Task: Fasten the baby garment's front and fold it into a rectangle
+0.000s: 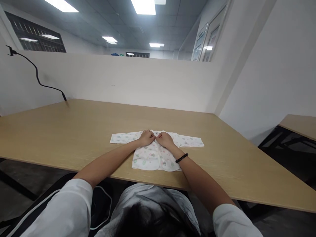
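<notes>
A small white baby shirt (148, 158) with a coloured print lies on the table near its front edge, both sleeves spread out to the sides. At the upper middle of the front, just below the neckline, my left hand (147, 137) is closed in a pinch on the cloth. My right hand (165, 140), with a dark beaded bracelet on its wrist, pinches the shirt right beside it, the fingertips of both hands nearly meeting. Any fastener between the fingers is too small to make out.
The wooden table (98, 121) runs back to a white partition (148, 82). A black gooseneck holder (37, 72) rises at the far left corner. Another table (301, 123) stands off to the right.
</notes>
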{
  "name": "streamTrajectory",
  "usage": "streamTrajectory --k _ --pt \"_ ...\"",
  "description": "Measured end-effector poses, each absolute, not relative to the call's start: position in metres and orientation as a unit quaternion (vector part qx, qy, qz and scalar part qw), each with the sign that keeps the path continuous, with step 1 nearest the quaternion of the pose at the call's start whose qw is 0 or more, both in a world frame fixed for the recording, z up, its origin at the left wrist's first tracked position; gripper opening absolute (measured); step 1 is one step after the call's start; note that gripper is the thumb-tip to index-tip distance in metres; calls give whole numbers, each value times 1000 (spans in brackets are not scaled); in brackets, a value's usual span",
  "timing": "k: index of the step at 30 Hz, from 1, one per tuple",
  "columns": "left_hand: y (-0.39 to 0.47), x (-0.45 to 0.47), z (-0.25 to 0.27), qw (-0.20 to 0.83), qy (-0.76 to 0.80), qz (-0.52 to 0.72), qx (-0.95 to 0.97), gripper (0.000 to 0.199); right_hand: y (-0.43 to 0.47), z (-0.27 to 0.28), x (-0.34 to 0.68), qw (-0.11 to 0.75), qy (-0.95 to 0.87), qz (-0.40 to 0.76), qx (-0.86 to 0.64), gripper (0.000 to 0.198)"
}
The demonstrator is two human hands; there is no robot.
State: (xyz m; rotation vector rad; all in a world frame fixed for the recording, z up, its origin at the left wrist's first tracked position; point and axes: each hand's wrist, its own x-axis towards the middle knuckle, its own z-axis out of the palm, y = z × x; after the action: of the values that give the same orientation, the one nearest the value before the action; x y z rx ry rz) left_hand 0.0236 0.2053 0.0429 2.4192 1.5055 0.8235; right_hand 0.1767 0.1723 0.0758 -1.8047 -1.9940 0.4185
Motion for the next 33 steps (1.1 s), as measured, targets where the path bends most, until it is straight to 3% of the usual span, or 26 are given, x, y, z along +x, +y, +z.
streamTrajectory --k 13,19,27,33 --pt "198 23 48 90 515 281 805 15 184 71 189 271 -687 197 -645 15" --pt "196 23 50 97 507 281 809 14 186 71 190 253 -714 229 -611 18" --pt "192 22 48 87 486 282 823 24 194 65 194 311 -689 324 -569 40" --pt "193 21 45 63 443 296 844 22 190 67 195 302 -730 292 -539 37"
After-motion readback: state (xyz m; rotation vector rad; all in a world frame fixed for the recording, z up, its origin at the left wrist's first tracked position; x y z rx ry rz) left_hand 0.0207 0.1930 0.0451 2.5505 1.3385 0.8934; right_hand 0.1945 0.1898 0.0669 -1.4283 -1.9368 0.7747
